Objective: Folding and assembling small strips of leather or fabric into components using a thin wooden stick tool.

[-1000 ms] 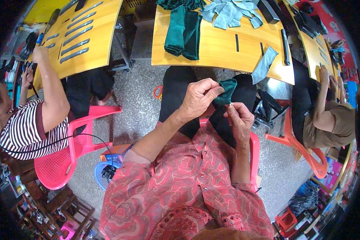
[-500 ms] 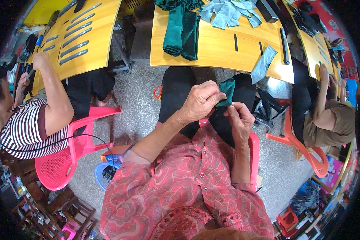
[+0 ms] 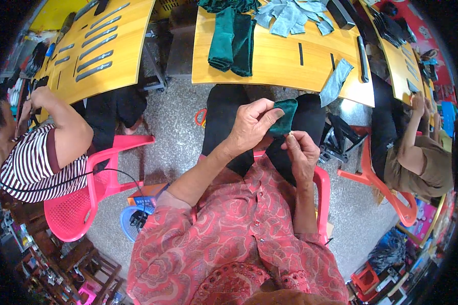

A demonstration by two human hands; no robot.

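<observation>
Over my lap, a small dark green velvet piece [image 3: 284, 119] is stretched between my hands. My left hand [image 3: 254, 124] pinches its left side, thumb on top. Just below its lower edge, my right hand [image 3: 302, 151] has thumb and fingertips pressed together in a pinch; a tiny pale spot shows at the tips, too small to name. On the yellow table [image 3: 275, 68] ahead lie folded green velvet strips [image 3: 221, 43] and a heap of light blue-grey fabric pieces [image 3: 289, 19]. A single blue-grey strip [image 3: 336, 82] hangs over the front edge.
A black bar [image 3: 362, 58] and thin black strips [image 3: 301, 54] lie on the table. Co-workers sit at tables on both sides, near a pink chair [image 3: 71, 213] and an orange chair [image 3: 404, 203]. Orange-handled scissors [image 3: 201, 118] and a blue basket [image 3: 131, 223] are lower down.
The green velvet has been turned and spread flatter, showing more of its face. My left thumb has shifted onto it, and my right hand has moved slightly left.
</observation>
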